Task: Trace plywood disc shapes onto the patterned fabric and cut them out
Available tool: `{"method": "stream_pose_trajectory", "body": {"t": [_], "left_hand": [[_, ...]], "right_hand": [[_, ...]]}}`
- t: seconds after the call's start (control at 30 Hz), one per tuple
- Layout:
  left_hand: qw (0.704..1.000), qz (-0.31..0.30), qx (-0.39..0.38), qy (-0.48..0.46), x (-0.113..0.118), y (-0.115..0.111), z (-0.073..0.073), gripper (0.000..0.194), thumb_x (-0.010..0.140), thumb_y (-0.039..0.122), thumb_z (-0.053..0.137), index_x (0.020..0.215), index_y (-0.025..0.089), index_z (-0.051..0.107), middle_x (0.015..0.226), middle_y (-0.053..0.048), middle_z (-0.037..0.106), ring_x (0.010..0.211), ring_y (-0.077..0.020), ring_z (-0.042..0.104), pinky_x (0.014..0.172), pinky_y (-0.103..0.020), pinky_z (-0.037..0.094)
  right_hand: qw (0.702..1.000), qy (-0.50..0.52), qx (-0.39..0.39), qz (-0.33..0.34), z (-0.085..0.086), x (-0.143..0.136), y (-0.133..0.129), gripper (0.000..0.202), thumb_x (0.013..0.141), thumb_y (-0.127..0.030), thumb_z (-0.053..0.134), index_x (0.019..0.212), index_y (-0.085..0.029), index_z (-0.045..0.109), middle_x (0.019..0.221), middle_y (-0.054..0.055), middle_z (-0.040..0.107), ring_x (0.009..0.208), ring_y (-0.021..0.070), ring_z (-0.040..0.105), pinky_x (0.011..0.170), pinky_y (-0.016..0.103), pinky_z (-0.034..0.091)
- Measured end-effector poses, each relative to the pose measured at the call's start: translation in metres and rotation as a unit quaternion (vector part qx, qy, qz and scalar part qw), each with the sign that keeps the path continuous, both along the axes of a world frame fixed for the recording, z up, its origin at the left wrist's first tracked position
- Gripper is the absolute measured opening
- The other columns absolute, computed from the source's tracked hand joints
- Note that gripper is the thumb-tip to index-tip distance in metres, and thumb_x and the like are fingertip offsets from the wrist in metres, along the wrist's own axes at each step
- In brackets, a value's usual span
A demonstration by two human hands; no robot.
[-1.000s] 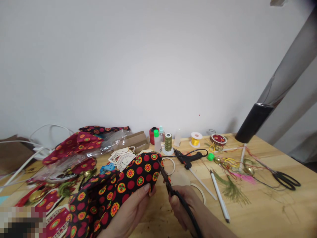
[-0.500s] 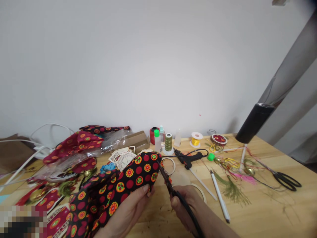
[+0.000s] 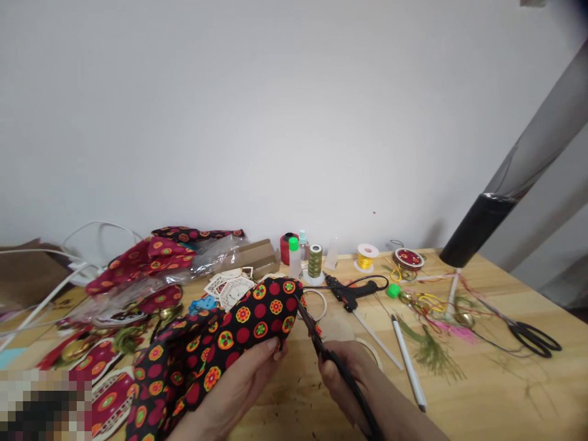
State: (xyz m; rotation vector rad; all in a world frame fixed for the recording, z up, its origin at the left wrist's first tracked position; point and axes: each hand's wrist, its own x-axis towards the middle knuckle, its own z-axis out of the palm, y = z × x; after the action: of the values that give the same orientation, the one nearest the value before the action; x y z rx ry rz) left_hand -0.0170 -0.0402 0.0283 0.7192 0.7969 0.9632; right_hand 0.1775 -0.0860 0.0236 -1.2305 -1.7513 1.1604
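My left hand [image 3: 250, 373] pinches a piece of black fabric [image 3: 243, 335] printed with orange flowers and dark red dots; the cloth drapes down to the left. In my right hand [image 3: 351, 376] is a pair of black-handled scissors [image 3: 316, 337]. The blades point up and away, with their tips at the right edge of the fabric. Part of the handle is hidden by my fingers. Just behind the blades lie a pale ring [image 3: 315, 305] and a second ring [image 3: 370, 352], partly covered by my right hand.
A glue gun [image 3: 351, 293], a white pen [image 3: 408, 361] and a green tassel [image 3: 432, 349] lie to the right, before another pair of scissors [image 3: 535, 339]. Thread spools [image 3: 315, 262] and small bottles stand along the wall. Patterned cloth [image 3: 147, 263], plastic and cut-out pieces crowd the left.
The view has shifted slightly, so the objects sit a little further right. Both hands keep their holds, and the scissors stay at the fabric's edge.
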Motion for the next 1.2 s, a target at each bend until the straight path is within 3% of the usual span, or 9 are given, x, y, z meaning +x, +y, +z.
{"method": "stream_pose_trajectory", "body": {"t": [0.1, 0.23, 0.4, 0.7, 0.8, 1.03, 1.2], "left_hand": [[1.000, 0.006, -0.001, 0.027, 0.001, 0.000, 0.000, 0.014, 0.063, 0.031, 0.078, 0.071, 0.019, 0.075, 0.082, -0.005, 0.074, 0.095, -0.0265, 0.062, 0.104, -0.042, 0.037], [1.000, 0.002, 0.009, 0.025, -0.001, 0.001, -0.010, 0.018, 0.065, 0.033, 0.076, 0.078, 0.019, 0.076, 0.087, -0.005, 0.073, 0.101, -0.0267, 0.059, 0.102, -0.040, 0.038], [1.000, -0.014, 0.017, 0.020, -0.006, 0.002, -0.024, 0.020, 0.070, 0.033, 0.073, 0.084, 0.019, 0.075, 0.094, -0.006, 0.072, 0.100, -0.0258, 0.058, 0.096, -0.039, 0.041], [1.000, 0.010, 0.015, 0.022, -0.005, 0.003, -0.029, 0.013, 0.068, 0.032, 0.075, 0.073, 0.019, 0.074, 0.082, -0.004, 0.069, 0.085, -0.0205, 0.057, 0.082, -0.033, 0.046], [0.999, 0.018, 0.006, 0.026, -0.004, 0.002, -0.026, 0.014, 0.066, 0.032, 0.077, 0.068, 0.020, 0.073, 0.081, -0.003, 0.068, 0.084, -0.0201, 0.057, 0.082, -0.033, 0.046], [0.998, 0.009, -0.018, 0.058, 0.001, -0.001, -0.005, 0.026, 0.053, 0.037, 0.085, 0.069, 0.020, 0.074, 0.076, -0.003, 0.068, 0.084, -0.0218, 0.057, 0.087, -0.035, 0.045], [0.998, 0.032, -0.034, 0.048, 0.001, -0.002, -0.014, 0.026, 0.054, 0.038, 0.084, 0.071, 0.020, 0.075, 0.081, -0.004, 0.070, 0.084, -0.0223, 0.058, 0.086, -0.036, 0.047]], "right_hand": [[1.000, -0.016, 0.007, -0.014, -0.003, 0.002, -0.003, 0.040, 0.092, -0.054, 0.044, 0.076, -0.018, 0.046, 0.069, -0.002, 0.041, 0.063, 0.0112, 0.035, 0.057, 0.022, 0.035], [1.000, -0.003, -0.015, 0.002, -0.001, 0.005, -0.003, 0.040, 0.092, -0.055, 0.043, 0.083, -0.017, 0.048, 0.071, -0.002, 0.044, 0.063, 0.0115, 0.038, 0.057, 0.022, 0.038], [0.999, 0.008, -0.001, 0.032, 0.011, 0.005, 0.001, 0.041, 0.091, -0.056, 0.044, 0.076, -0.018, 0.046, 0.068, -0.003, 0.040, 0.062, 0.0106, 0.036, 0.054, 0.020, 0.035], [0.999, 0.000, -0.001, 0.045, 0.015, 0.007, 0.003, 0.041, 0.091, -0.055, 0.046, 0.077, -0.017, 0.045, 0.069, -0.003, 0.039, 0.062, 0.0099, 0.035, 0.053, 0.021, 0.029], [0.999, 0.006, 0.011, 0.048, 0.012, 0.007, 0.003, 0.040, 0.091, -0.055, 0.046, 0.076, -0.017, 0.045, 0.068, -0.004, 0.038, 0.062, 0.0095, 0.033, 0.053, 0.021, 0.027], [0.999, -0.005, 0.000, 0.053, 0.013, 0.008, 0.003, 0.044, 0.091, -0.059, 0.043, 0.077, -0.017, 0.045, 0.067, -0.004, 0.040, 0.059, 0.0088, 0.035, 0.050, 0.021, 0.026], [0.999, -0.015, -0.002, 0.049, 0.012, 0.008, 0.004, 0.047, 0.090, -0.062, 0.042, 0.075, -0.017, 0.042, 0.066, -0.004, 0.036, 0.059, 0.0089, 0.034, 0.050, 0.022, 0.025]]}}
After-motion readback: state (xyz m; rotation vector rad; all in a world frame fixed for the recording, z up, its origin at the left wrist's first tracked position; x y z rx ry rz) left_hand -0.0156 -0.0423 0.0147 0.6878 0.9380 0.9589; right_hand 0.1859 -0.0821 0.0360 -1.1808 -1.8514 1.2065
